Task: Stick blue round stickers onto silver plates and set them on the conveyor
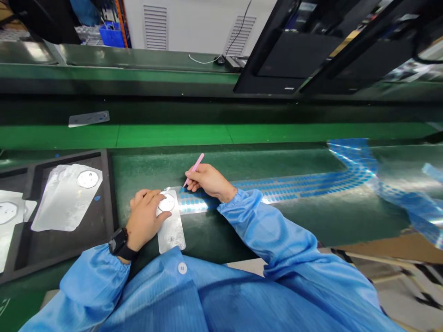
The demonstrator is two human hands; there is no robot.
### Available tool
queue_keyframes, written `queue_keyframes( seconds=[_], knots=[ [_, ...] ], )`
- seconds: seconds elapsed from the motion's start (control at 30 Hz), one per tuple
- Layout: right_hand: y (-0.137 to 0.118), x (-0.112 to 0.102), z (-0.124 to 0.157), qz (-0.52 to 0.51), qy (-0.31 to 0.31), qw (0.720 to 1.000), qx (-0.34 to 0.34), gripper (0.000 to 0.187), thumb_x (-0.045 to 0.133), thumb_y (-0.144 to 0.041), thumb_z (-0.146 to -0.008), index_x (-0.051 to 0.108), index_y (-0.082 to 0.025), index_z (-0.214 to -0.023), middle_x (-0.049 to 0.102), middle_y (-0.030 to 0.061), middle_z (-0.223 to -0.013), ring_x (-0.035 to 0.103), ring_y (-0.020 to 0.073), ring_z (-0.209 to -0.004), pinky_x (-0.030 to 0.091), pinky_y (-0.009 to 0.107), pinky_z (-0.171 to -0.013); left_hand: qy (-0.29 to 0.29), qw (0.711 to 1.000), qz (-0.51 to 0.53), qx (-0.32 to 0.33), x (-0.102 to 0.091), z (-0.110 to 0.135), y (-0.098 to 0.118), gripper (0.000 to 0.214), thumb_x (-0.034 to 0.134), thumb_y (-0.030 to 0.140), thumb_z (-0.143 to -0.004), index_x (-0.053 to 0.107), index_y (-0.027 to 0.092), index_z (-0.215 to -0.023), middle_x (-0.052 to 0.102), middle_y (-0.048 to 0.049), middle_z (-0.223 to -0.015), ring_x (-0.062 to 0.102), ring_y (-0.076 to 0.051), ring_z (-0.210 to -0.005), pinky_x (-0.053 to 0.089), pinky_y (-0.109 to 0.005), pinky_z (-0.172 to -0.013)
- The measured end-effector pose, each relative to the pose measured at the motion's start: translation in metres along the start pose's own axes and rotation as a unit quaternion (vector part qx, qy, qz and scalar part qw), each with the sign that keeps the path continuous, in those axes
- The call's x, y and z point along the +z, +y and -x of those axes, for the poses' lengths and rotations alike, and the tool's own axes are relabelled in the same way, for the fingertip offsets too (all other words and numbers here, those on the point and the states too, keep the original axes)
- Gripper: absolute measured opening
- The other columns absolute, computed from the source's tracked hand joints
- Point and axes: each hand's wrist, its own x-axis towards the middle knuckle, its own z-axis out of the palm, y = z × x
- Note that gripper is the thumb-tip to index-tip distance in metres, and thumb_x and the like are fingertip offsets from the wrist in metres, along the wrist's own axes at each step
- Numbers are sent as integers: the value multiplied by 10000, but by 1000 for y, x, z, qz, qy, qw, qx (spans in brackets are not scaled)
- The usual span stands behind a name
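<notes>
From my remote station, the largest thing on my feed is the green conveyor bench (221, 170) running across the view, with a dark monitor (294, 55) hanging above its far side. A blue storage bin (112, 34) sits beyond the bench. The person's blue smock (221, 299) fills the bottom of my screen. On the left of the bench lies a black foam tray (110, 193) holding silver foil sheets (65, 198), each with a round window. A long strip of film dotted with blue discs (294, 189) runs along the bench and curls up at the right. Its left end goes to a silver card (172, 233), which lies just in front of the person. The left hand (145, 216) sits on that card, its fingers (145, 199) curved over a round white patch (166, 202). I cannot tell whether they grip it or only press. The right hand (207, 180) has its fingers closed on a pair of pink tweezers (195, 168), whose tip points down at the film's left end, just beside the card. A black smartwatch (118, 242) circles the left wrist.
</notes>
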Motion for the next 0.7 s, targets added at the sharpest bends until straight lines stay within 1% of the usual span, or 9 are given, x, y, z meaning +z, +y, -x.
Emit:
queue_keyframes(
  seconds=[0.07, 0.13, 0.27, 0.43, 0.7],
  knots=[
    [1, 9, 7, 11, -12, 1000, -7, 248, 609, -174, -869, 594, -118, -627, 620, 10, -487, 581, 74, -418, 479, 128, -411, 0, 1000, -3, 7, 0, 1, 1, 346, 707, 326, -756, 662, 244, -1089, 640, -72, -1254, 464, -332, -1171, 401, -500, -938],
    [4, 19, 11, 40, -22, 999, 0, 236, 594, -151, -873, 601, -115, -640, 627, 10, -499, 587, 79, -421, 488, 140, -419, 3, 1000, -7, 12, 0, 1, 1, 345, 706, 322, -760, 667, 245, -1094, 641, -75, -1256, 472, -333, -1167, 405, -500, -930],
    [6, 33, 5, 89, -29, 995, 23, 287, 576, -123, -882, 597, -114, -596, 620, 18, -487, 588, 92, -410, 479, 154, -401, 8, 1000, -12, 12, 1, 2, 1, 329, 710, 312, -762, 685, 245, -1083, 638, -81, -1265, 476, -340, -1171, 406, -503, -925],
    [3, 34, -1, 110, -34, 992, 43, 305, 555, -115, -897, 601, -109, -595, 609, 15, -474, 583, 93, -400, 482, 159, -397, 14, 999, -7, 29, 3, 3, -1, 311, 715, 303, -764, 697, 233, -1067, 647, -77, -1256, 479, -337, -1165, 404, -502, -923],
    [2, 36, 1, 129, -26, 990, 51, 304, 554, -105, -900, 601, -105, -600, 617, 16, -493, 594, 90, -420, 489, 150, -406, 51, 997, -15, 64, 8, 5, -4, 284, 730, 288, -760, 703, 226, -1035, 666, -78, -1217, 501, -330, -1124, 418, -480, -870]
  ],
)
